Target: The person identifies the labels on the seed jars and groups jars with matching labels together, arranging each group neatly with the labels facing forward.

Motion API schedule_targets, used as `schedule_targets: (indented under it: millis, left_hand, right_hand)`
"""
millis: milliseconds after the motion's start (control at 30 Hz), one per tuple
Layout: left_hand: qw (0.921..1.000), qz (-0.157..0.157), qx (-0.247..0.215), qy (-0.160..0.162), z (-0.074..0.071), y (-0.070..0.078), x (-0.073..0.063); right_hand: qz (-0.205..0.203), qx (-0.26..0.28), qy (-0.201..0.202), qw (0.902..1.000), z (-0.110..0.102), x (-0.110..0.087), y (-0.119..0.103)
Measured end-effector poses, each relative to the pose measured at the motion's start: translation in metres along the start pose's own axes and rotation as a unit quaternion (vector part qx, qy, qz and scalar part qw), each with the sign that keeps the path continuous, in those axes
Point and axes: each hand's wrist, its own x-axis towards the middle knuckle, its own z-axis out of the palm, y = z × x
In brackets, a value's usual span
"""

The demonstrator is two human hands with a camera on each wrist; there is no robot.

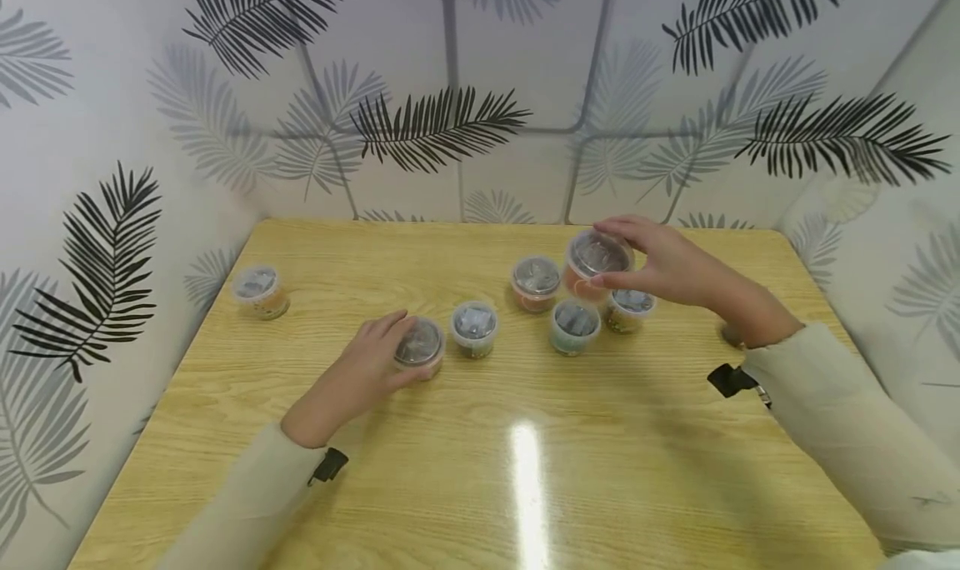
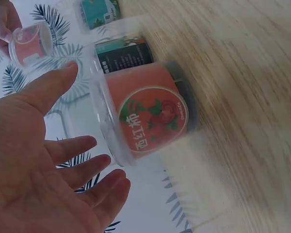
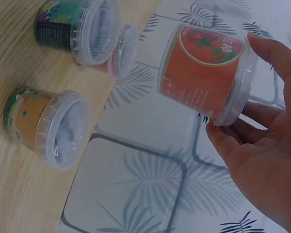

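Right hand pinches the rim of a raised tub, a sound hold on likely light, slick plastic; left hand is spread beside a second tub.

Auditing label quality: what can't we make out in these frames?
Dark object: head view, mostly hidden by the right wrist; can't tell what it is.
Left side of the near red cup: head view, covered by the left hand.
Teal-labelled cup: left wrist view, cut off by the top edge.
Small print on the lifted red cup, in the right hand: right wrist view, too small and blurred.
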Motion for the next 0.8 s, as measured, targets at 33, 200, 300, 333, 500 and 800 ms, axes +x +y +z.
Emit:
schedule_targets:
  millis: [33,200,300,333,500,800]
  left_hand:
    - [1.0,-0.002,0.004,0.001,0.001,0.0,0.001]
    - [0.9996,0.001,0.029,0.001,0.002,-0.002,0.005]
    - [0.9997,-0.012,0.02,-0.007,0.001,-0.003,0.008]
    - [0.9997,-0.019,0.015,-0.01,0.0,-0.002,0.009]
    - [0.999,-0.03,0.024,-0.022,-0.004,0.003,0.012]
    - [0.9986,-0.014,0.05,-0.01,-0.007,0.01,0.01]
  right_hand:
    - [0.002,0.002,0.001,1.0,0.001,0.002,0.004]
    - [0.018,0.007,-0.005,0.9998,0.007,0.013,0.025]
    - [0.028,0.007,-0.009,0.9995,0.008,0.019,0.034]
    - [0.03,0.008,-0.011,0.9995,0.008,0.02,0.036]
    - [0.034,0.009,-0.022,0.9992,0.009,0.028,0.043]
    - [0.039,0.015,-0.029,0.9987,0.017,0.043,0.06]
